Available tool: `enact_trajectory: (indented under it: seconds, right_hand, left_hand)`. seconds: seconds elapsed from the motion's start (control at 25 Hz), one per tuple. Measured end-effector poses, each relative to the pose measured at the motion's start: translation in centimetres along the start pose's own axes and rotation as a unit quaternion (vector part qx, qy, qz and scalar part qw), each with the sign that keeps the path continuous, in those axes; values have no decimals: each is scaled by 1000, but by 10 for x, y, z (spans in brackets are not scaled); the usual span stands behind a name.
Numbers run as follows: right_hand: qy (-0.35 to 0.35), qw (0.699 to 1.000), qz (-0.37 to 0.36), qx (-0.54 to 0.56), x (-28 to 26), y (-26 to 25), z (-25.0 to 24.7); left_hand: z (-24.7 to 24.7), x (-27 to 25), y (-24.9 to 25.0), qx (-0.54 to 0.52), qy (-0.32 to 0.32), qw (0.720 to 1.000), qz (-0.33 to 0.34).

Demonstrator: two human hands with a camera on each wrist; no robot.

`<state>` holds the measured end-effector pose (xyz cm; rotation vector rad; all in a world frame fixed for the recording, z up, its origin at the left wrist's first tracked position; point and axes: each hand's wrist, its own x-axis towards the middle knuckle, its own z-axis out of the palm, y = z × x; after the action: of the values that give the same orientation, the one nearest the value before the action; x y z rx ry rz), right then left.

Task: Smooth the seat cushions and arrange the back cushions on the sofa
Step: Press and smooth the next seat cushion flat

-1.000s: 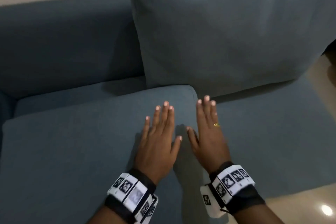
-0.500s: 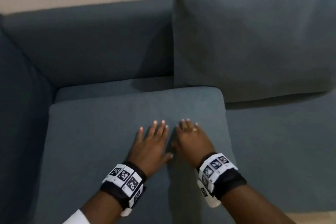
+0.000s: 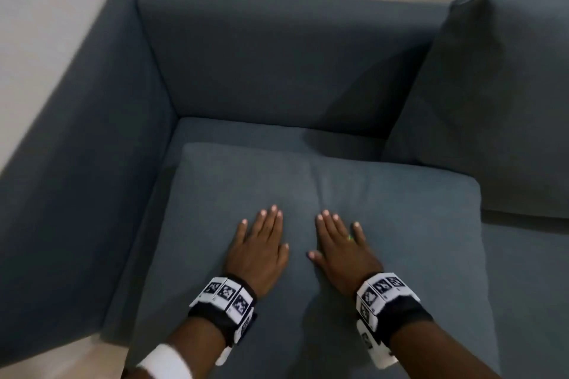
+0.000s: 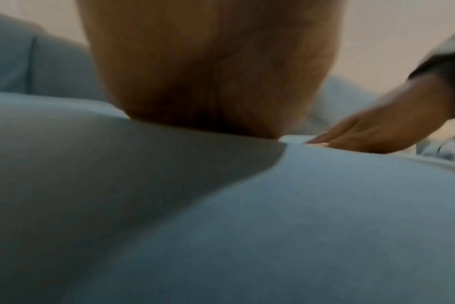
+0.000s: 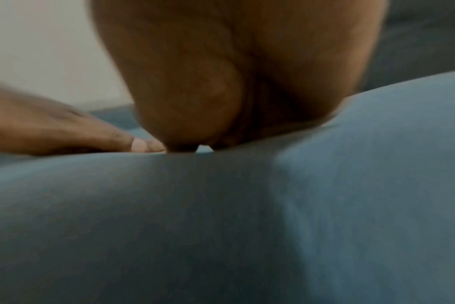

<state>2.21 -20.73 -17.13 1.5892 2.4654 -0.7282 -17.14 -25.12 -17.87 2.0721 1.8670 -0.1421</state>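
A blue-grey seat cushion (image 3: pixel 385 209) lies at the left end of the sofa. My left hand (image 3: pixel 261 243) and right hand (image 3: pixel 338 246) press flat on its middle, side by side, fingers straight and pointing at the backrest. Both hold nothing. A loose back cushion (image 3: pixel 492 95) leans upright against the backrest at the right, over the neighbouring seat cushion (image 3: pixel 529 271). In the left wrist view my left hand (image 4: pixel 208 67) presses into the seat cushion (image 4: pixel 221 226), with the right hand (image 4: pixel 377 129) beside it. The right wrist view shows my right hand (image 5: pixel 234 72) and the left hand (image 5: pixel 65 131) on the fabric (image 5: pixel 221 226).
The sofa's left armrest (image 3: pixel 77 178) rises beside the seat cushion. The bare backrest (image 3: pixel 277 55) stands behind it with no back cushion in front. A pale wall (image 3: pixel 46 9) runs behind and to the left. A strip of floor (image 3: pixel 46 360) shows at bottom left.
Both hands have slid left from the seam between the seat cushions onto the middle of the left one, and have drawn apart. The view has swung left, bringing the armrest in.
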Motion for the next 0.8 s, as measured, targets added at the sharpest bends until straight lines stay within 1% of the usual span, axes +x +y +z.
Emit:
enact_trajectory:
  seconds: [0.04, 0.08, 0.12, 0.16, 0.2, 0.24, 0.28, 0.32, 0.36, 0.4, 0.44, 0.48, 0.52, 0.56, 0.6, 0.64, 0.68, 0.72, 0.76, 0.8]
  right_hand:
    - [-38, 999, -7, -26, 5, -8, 9]
    - [-21, 1000, -3, 3, 17, -22, 7]
    - [13, 999, 16, 48, 27, -36, 1]
    - [37, 998, 17, 38, 34, -45, 2]
    - [34, 999, 3, 26, 42, -58, 1]
    - [-10, 1000, -23, -15, 48, -67, 7]
    - [-83, 995, -24, -52, 50, -76, 11]
    - [-108, 992, -18, -62, 55, -84, 15]
    - [-70, 996, -27, -46, 59, -93, 13]
    - [21, 999, -47, -13, 64, -106, 5]
    - [82, 995, -49, 12, 64, -118, 0]
    - [105, 993, -58, 14, 64, -126, 1]
    - [69, 994, -85, -3, 61, -137, 8]
    - [18, 992, -114, -50, 59, -140, 25]
    - [-44, 986, -126, -102, 52, -139, 41]
    - [-72, 985, -123, -99, 50, -140, 44]
    - [-43, 991, -101, -76, 50, -147, 36]
    - [30, 995, -85, -40, 48, -151, 28]
    - [74, 994, -67, -35, 37, -150, 31]
    - [90, 992, -82, -40, 27, -148, 37]
  left_hand:
    - [5, -5, -12, 5, -37, 999, -2]
    - [3, -5, -23, 1, -48, 999, -6]
    - [-1, -5, -32, -19, -39, 999, -23]
    - [-3, -4, -42, -38, -18, 998, -36]
    - [-6, -4, -52, -33, 2, 998, -44]
    - [-5, -7, -60, -16, -4, 999, -51]
    - [-4, -13, -70, -14, -19, 998, -52]
    - [-3, -14, -81, -14, -24, 999, -47]
    - [-9, -13, -88, -20, -15, 999, -48]
    - [-20, -11, -96, -45, 40, 996, -64]
    - [-26, -14, -103, -68, 79, 992, -75]
    - [-27, -18, -110, -74, 88, 990, -77]
    - [-16, -23, -116, -66, 75, 993, -60]
    - [-3, -30, -124, -47, 36, 997, -48]
    - [11, -38, -129, -42, -10, 998, -46]
    - [14, -43, -131, -58, -25, 996, -58]
    - [8, -45, -133, -82, 7, 994, -76]
    - [4, -48, -133, -109, 60, 988, -91]
    - [7, -59, -130, -115, 85, 985, -92]
    - [17, -70, -128, -91, 105, 988, -67]
